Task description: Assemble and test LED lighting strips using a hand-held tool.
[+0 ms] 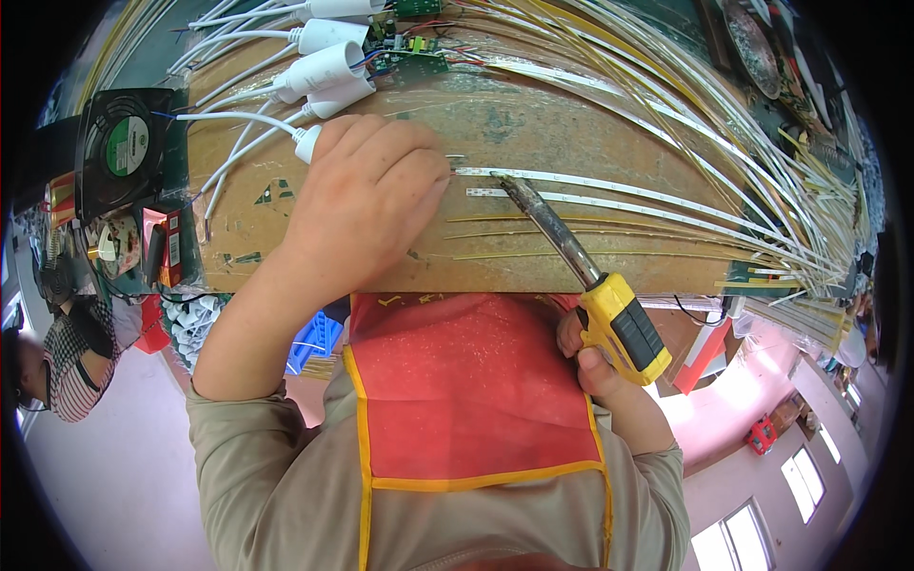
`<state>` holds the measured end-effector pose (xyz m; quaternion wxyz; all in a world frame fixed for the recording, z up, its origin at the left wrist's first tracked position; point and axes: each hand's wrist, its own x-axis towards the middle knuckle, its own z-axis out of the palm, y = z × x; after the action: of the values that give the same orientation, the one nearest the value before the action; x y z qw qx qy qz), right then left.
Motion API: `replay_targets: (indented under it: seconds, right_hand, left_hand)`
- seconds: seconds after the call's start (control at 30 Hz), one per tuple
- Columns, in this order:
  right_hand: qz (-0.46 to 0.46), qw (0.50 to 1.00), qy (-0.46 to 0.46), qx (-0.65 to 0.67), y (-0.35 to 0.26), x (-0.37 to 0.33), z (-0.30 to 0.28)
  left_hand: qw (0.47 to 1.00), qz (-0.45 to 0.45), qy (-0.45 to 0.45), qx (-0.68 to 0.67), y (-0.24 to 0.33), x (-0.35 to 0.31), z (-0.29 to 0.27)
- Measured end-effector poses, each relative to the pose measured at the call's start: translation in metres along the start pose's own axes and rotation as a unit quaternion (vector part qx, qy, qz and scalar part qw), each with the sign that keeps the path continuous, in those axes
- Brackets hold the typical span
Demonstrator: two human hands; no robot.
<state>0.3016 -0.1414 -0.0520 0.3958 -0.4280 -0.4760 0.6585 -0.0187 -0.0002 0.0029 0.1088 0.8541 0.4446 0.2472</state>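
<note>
My left hand (367, 195) is closed around a white plastic socket (307, 145) with a white cable running out to the left; most of the socket is hidden under my fingers. Wires at its far side lead toward a narrow white LED strip (590, 180). My right hand (598, 366) grips a yellow and black soldering gun (624, 328) near the board's front edge. Its dark tip points up and left and meets the end of that strip, just right of my left hand. A second LED strip (609, 202) lies in front of it, with several thin yellowish strips (571, 233) nearer me.
Several white sockets (328, 71) with cables and green circuit boards (419, 65) lie along the far left. Bundled strips (809, 219) fill the right side. A black fan (124, 147) and a red box (162, 246) stand left. Another person (71, 357) is at the far left.
</note>
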Motion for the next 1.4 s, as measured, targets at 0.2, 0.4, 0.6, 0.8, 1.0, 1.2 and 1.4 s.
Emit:
replay_targets:
  seconds: [0.2,0.4,0.6,0.8,1.0,1.2,1.4]
  right_hand:
    - [-0.002,0.999,0.018,0.029,-0.001,-0.001,0.004]
    - [0.005,1.0,0.013,0.004,0.0,-0.003,0.001]
    - [0.037,0.999,-0.003,-0.021,-0.005,-0.003,-0.002]
    - [0.039,0.998,-0.004,-0.041,0.0,-0.008,-0.006]
    - [0.033,0.999,0.003,-0.04,0.002,-0.008,-0.005]
    - [0.029,0.999,-0.002,-0.021,0.006,-0.009,-0.006]
    - [0.024,0.998,-0.011,-0.05,0.006,-0.008,-0.007]
  left_hand:
    - [0.999,0.002,-0.009,0.032,0.003,0.001,-0.004]
    - [0.992,-0.009,-0.041,0.119,0.007,0.004,-0.008]
    - [0.996,-0.043,-0.027,0.075,0.007,0.009,-0.001]
    - [0.995,-0.072,-0.061,0.022,0.009,0.012,-0.007]
    - [0.994,-0.085,-0.065,0.01,0.009,0.014,-0.004]
    - [0.993,-0.092,-0.077,0.0,0.009,0.016,-0.002]
    - [0.995,-0.062,-0.075,-0.016,0.005,0.013,-0.005]
